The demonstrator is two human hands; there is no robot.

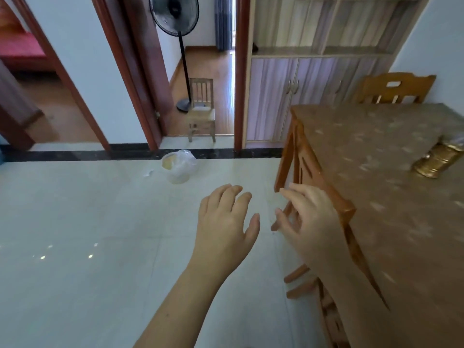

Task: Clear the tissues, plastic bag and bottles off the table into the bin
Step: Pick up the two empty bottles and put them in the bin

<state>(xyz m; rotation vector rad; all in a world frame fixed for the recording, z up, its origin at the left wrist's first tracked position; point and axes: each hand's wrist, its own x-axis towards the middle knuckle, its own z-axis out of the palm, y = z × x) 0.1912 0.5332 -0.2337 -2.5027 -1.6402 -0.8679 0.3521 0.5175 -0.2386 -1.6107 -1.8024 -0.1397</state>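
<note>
A small pale bin (177,167) lined with a clear plastic bag stands on the tiled floor ahead of me, near the doorway. A white scrap (149,173) lies on the floor just left of it. The wooden table (371,156) with a brown patterned cover fills the right side. My left hand (226,222) hovers over the floor with fingers spread and nothing in it. My right hand (308,217) is beside the table's near corner, fingers apart and empty. No tissues or bottles show on the visible part of the table.
A gold-coloured ornament (439,159) rests on the table at the right edge. A wooden chair (394,89) stands behind the table. A small stool (202,109) and a standing fan (179,46) sit in the doorway. A cabinet (301,96) lines the far wall.
</note>
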